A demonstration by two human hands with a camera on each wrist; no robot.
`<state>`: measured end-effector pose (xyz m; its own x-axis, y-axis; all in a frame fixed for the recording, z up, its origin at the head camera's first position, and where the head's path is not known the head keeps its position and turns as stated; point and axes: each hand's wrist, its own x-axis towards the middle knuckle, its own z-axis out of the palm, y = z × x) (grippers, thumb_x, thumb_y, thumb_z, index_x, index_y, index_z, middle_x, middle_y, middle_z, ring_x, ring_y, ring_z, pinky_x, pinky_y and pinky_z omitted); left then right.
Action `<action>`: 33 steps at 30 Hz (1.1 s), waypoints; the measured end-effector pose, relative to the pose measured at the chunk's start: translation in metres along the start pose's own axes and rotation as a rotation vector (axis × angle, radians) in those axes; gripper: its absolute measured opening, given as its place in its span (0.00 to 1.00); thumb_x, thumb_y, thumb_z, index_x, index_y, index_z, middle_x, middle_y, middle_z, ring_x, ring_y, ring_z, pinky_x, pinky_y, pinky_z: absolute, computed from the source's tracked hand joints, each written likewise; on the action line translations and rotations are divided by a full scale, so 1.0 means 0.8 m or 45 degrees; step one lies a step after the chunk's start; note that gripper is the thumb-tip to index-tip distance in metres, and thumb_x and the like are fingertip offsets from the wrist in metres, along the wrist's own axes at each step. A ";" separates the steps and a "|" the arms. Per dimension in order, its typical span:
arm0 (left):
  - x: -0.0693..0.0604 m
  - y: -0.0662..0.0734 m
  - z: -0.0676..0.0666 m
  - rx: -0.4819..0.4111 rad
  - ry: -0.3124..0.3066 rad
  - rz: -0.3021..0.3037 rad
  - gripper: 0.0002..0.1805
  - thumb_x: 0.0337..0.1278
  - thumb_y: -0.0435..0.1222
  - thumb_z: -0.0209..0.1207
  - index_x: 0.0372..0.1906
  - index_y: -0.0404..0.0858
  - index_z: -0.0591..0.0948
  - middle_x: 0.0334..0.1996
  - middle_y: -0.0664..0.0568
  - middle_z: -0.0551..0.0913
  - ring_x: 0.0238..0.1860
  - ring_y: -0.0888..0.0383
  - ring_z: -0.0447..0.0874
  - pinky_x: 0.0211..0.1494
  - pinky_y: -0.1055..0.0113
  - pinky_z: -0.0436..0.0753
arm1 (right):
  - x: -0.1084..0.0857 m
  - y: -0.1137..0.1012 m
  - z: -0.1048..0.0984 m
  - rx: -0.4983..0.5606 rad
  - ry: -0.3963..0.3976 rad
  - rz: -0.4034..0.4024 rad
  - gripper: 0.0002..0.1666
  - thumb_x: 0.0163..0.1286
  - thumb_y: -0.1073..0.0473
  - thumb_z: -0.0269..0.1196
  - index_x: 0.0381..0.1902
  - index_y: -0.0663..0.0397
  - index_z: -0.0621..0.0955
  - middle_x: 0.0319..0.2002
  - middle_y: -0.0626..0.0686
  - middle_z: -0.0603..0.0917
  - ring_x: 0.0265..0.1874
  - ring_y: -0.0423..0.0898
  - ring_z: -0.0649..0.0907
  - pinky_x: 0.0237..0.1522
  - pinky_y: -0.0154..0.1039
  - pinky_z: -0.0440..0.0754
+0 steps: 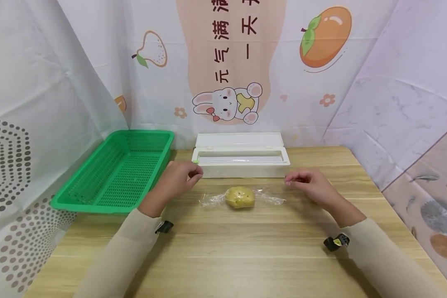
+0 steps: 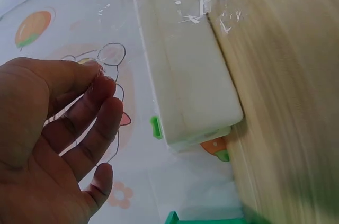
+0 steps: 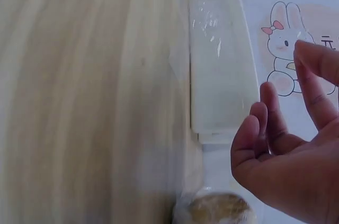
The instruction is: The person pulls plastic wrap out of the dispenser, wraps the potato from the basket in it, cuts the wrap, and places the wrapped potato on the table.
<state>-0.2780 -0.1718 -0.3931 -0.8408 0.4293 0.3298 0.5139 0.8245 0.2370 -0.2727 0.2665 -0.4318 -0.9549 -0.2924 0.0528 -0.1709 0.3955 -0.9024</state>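
A yellow potato (image 1: 240,197), wrapped in clear plastic wrap (image 1: 213,200) that spreads out crinkled on both sides, lies on the table between the two hands. Thumb and index finger of the left hand (image 1: 180,176) pinch the film, faintly visible at the fingertips in the left wrist view. Opposite, the right hand (image 1: 311,186) holds its thumb and index tips together, seemingly on the film's other side, though it barely shows there. Behind the potato stands a white plastic wrap dispenser (image 1: 242,170), lid up, with a green slider (image 2: 155,127) at its left end.
A green perforated basket (image 1: 113,209) stands at the left on the wooden table (image 1: 223,256). A printed curtain (image 1: 160,95) hangs behind. At the lower edge of the right wrist view, a yellow-brown thing (image 3: 220,208) under clear film is partly cut off.
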 end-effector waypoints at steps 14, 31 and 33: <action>-0.041 0.002 0.009 0.103 0.042 0.237 0.03 0.60 0.39 0.73 0.35 0.51 0.89 0.33 0.63 0.86 0.35 0.63 0.85 0.45 0.59 0.65 | -0.024 0.016 -0.005 -0.224 -0.112 -0.225 0.05 0.66 0.64 0.72 0.38 0.48 0.90 0.41 0.51 0.89 0.39 0.38 0.84 0.38 0.35 0.83; -0.055 -0.009 0.039 0.345 0.054 0.424 0.06 0.55 0.38 0.74 0.30 0.53 0.89 0.30 0.62 0.84 0.37 0.59 0.84 0.44 0.55 0.67 | -0.039 0.010 0.019 -0.589 -0.223 -0.380 0.11 0.65 0.66 0.72 0.34 0.40 0.89 0.35 0.41 0.86 0.31 0.35 0.80 0.34 0.33 0.82; -0.052 -0.007 0.043 0.377 0.021 0.403 0.06 0.57 0.37 0.72 0.29 0.54 0.88 0.29 0.62 0.83 0.35 0.59 0.83 0.43 0.56 0.66 | -0.038 0.009 0.022 -0.637 -0.211 -0.366 0.11 0.65 0.66 0.71 0.34 0.40 0.89 0.34 0.41 0.85 0.31 0.34 0.79 0.34 0.33 0.81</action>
<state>-0.2515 -0.1818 -0.4396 -0.6454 0.6741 0.3591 0.6732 0.7242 -0.1496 -0.2405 0.2625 -0.4475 -0.8097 -0.5641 0.1615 -0.5488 0.6306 -0.5487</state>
